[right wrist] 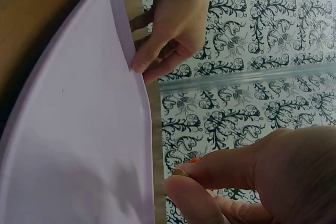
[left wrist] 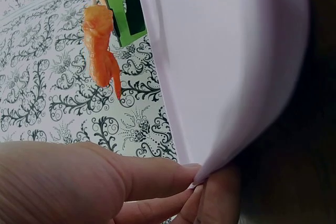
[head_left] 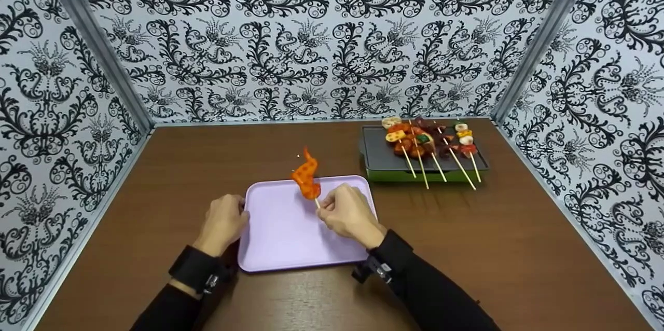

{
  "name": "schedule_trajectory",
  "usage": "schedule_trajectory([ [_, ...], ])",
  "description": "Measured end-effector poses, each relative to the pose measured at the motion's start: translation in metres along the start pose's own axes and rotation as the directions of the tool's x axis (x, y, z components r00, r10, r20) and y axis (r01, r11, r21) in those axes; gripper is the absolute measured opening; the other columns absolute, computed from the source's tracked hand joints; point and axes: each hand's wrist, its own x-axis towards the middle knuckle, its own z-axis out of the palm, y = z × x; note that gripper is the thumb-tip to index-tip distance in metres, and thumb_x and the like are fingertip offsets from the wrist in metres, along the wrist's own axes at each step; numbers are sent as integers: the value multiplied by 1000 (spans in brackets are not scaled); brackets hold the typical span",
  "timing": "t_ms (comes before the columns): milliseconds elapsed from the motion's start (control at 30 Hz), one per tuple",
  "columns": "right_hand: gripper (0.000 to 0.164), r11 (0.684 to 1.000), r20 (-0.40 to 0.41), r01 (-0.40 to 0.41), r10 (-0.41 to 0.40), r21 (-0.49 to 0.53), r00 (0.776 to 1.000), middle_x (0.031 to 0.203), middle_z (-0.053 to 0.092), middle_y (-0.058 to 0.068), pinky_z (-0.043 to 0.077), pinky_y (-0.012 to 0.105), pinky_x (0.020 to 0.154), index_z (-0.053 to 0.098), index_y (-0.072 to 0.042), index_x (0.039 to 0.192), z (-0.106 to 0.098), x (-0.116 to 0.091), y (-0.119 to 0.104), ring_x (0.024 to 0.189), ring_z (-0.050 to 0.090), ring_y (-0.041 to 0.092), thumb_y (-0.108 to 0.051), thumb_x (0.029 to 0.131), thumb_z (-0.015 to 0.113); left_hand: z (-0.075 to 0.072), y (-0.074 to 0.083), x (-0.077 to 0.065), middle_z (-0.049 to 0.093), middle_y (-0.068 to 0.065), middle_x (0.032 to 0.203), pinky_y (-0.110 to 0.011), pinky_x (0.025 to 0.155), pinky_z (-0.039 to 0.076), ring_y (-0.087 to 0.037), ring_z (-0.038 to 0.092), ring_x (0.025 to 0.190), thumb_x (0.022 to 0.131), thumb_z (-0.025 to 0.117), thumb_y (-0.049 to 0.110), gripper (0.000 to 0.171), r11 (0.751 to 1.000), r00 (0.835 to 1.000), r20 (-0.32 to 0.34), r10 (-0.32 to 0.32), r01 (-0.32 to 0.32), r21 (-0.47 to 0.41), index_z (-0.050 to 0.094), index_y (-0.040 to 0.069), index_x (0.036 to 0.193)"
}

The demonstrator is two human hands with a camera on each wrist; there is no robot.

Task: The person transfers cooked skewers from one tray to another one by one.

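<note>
Two grips, well apart: left hand (head_left: 222,222) pinches the lilac tray (head_left: 285,237) at about nine o'clock, presumably steadying it; right hand (head_left: 348,214) pinches the orange skewer (head_left: 306,178) by its stick (head_left: 317,203) above the tray's twelve-o'clock side, probably for a clean hold. Grill (head_left: 375,152) at two.

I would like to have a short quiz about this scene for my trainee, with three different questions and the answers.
1. Which hand holds the orange skewer?
2. True or false: in the head view, the grill is farther back than the lilac tray.
3. What does the left hand pinch? A) the grill B) the edge of the lilac tray C) the orange skewer

Key: 1. The right hand. 2. True. 3. B.
</note>
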Motion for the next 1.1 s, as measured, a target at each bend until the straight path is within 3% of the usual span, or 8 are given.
schedule_trajectory([
  [67,13,1000,3,3,-3,3,1000,52,59,-16,44,18,49,65,-28,59,4,0,-2,49,54,1,-29,72,68,0,0,0,60,-6,75,-31,54,41,-22,53,71,77,57,12,9,1000,1000,-6,2,-2,2,61,13,69],
  [333,13,1000,20,21,-21,15,1000,51,58,-18,45,19,49,66,-28,58,19,-1,-11,47,54,0,-27,71,68,0,0,-1,68,-8,90,-41,66,51,-26,61,83,79,58,14,17,1000,1000,1,-9,9,-21,69,10,91],
  [700,13,999,77,20,-23,31,997,47,57,-20,44,19,49,64,-29,59,40,-6,-27,46,55,0,-29,71,70,-2,0,-2,68,-12,97,-47,71,52,-30,63,90,80,57,14,23,999,1000,18,-5,5,-32,69,9,99],
  [1100,14,1000,105,22,-21,-7,994,57,61,-17,45,18,55,66,-28,55,60,-10,-48,57,54,4,-29,67,73,-6,-3,2,68,-14,93,-40,68,52,-28,61,81,80,62,17,29,1000,997,71,-12,14,-27,67,4,105],
])
